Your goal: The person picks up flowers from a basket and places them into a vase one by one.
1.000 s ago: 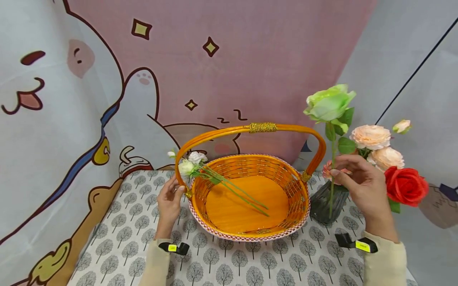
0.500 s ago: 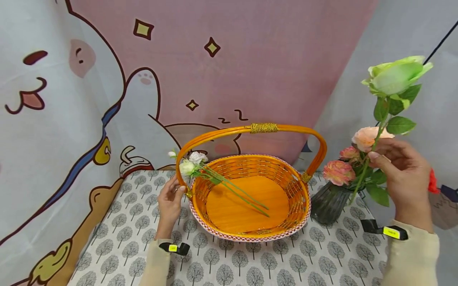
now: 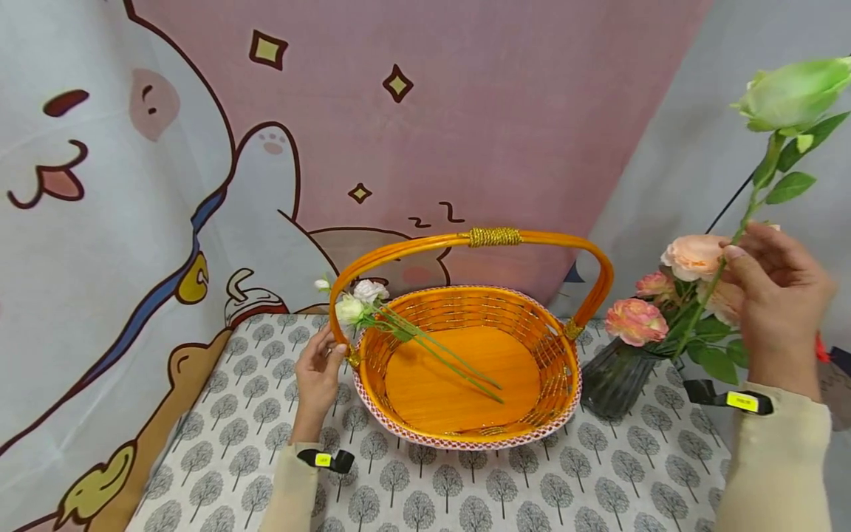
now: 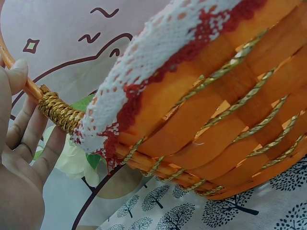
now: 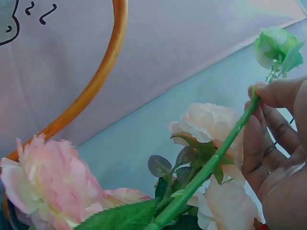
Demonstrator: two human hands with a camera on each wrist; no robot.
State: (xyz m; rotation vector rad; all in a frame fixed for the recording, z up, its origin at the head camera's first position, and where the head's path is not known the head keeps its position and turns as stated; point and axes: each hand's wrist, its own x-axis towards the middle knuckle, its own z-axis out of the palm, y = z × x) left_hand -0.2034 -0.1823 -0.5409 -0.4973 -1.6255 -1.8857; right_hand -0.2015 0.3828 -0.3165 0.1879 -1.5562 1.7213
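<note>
My right hand [image 3: 784,295] pinches the green stem of a pale green rose [image 3: 791,96] between thumb and fingertips. The rose leans up to the right, its stem's lower end down among the flowers at the mouth of a dark ribbed glass vase [image 3: 614,380]. The vase tilts to the right. Pink flowers [image 3: 636,321] and a peach flower [image 3: 691,256] stand around the stem. At the left, my left hand [image 3: 318,377] holds the base of the handle [image 4: 33,89] of an orange woven basket [image 3: 465,443], its thumb on the handle beside the gold wrapping.
White flowers [image 3: 352,309] lie over the basket's left rim, long stems reaching inside. Its tall arched handle [image 3: 495,236] rises between the hands. A tree-print cloth [image 3: 419,510] covers the table. A cartoon curtain [image 3: 499,111] hangs behind.
My right hand has moved right and up with the green rose, bringing its stem from in front of the vase to its mouth. The vase leans more. My left hand stays on the basket handle.
</note>
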